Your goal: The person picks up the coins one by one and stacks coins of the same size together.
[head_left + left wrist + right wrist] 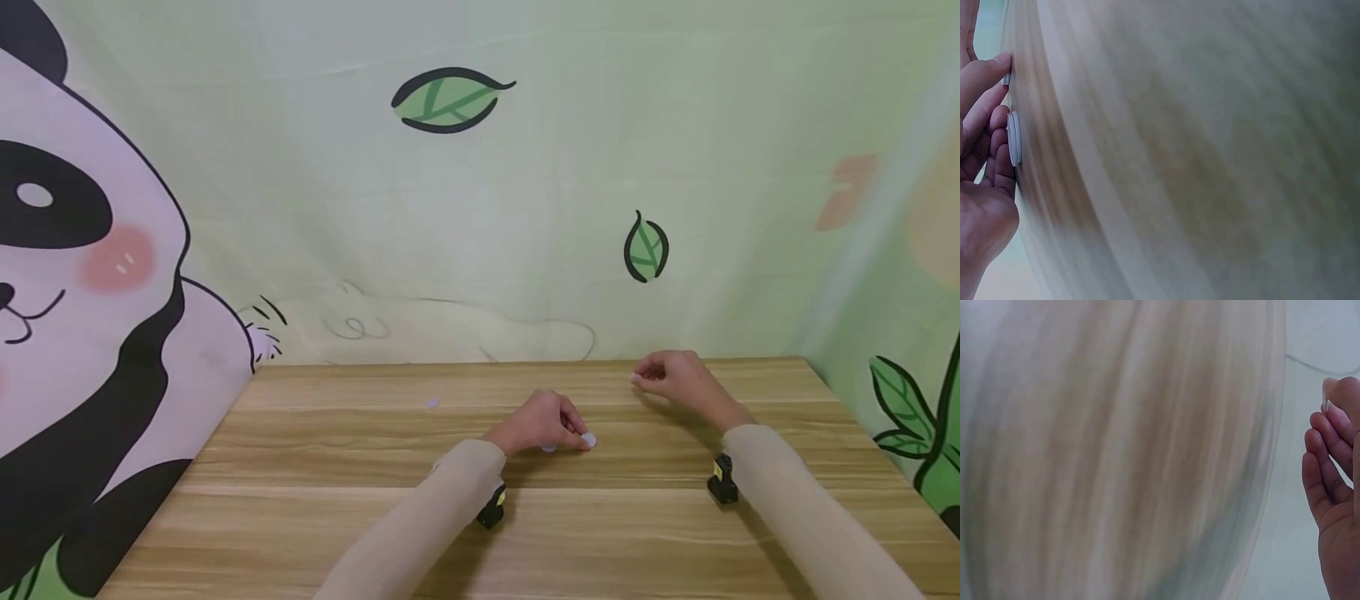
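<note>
Near the middle of the wooden table, my left hand [542,421] pinches a small round white disc [588,439] between thumb and fingertips, low at the tabletop. Another white disc [549,447] lies partly hidden under that hand; in the left wrist view this pale disc [1014,139] shows edge-on beside the curled fingers, with a line along its edge. Farther back and to the right, my right hand [678,379] holds a thin whitish disc [1325,397] by thumb and index fingertip, raised off the table, the other fingers loosely bent.
One more small pale disc [432,403] lies on the wooden table [337,517], back and left of the left hand. Behind the table's far edge hangs a cloth backdrop [525,208] with a panda and leaves. Both wrists carry black cameras [722,481].
</note>
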{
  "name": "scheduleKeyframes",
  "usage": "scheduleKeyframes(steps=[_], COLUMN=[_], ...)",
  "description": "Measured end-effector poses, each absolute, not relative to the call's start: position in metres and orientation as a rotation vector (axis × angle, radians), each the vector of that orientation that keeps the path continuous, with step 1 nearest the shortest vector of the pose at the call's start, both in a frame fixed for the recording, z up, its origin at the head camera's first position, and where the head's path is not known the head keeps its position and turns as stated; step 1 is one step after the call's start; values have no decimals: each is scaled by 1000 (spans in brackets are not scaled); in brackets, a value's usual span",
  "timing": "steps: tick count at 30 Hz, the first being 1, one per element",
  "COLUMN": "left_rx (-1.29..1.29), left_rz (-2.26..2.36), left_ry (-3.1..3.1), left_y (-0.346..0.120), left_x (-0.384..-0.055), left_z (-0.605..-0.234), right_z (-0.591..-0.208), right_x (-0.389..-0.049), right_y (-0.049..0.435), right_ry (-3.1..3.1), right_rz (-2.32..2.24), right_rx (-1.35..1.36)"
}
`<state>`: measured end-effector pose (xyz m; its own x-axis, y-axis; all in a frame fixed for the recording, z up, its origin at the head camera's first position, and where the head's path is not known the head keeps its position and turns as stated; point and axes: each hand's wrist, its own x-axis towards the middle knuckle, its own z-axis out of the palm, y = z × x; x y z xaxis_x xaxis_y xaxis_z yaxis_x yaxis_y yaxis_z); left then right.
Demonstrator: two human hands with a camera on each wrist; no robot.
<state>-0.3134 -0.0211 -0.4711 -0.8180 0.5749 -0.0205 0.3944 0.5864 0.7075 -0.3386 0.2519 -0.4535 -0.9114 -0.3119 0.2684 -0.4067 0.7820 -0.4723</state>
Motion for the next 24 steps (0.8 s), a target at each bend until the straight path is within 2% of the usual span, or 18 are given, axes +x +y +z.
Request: scheduleKeyframes(steps=[24], left_rx=[827], left_rz=[1072], left_ry=[2572], left_y=[-23], left_x=[-314], left_z=[-471], right_z=[-454], right_x=[-320], right_y=[238], right_ry=[-2744], right_rz=[754], right_rx=[878])
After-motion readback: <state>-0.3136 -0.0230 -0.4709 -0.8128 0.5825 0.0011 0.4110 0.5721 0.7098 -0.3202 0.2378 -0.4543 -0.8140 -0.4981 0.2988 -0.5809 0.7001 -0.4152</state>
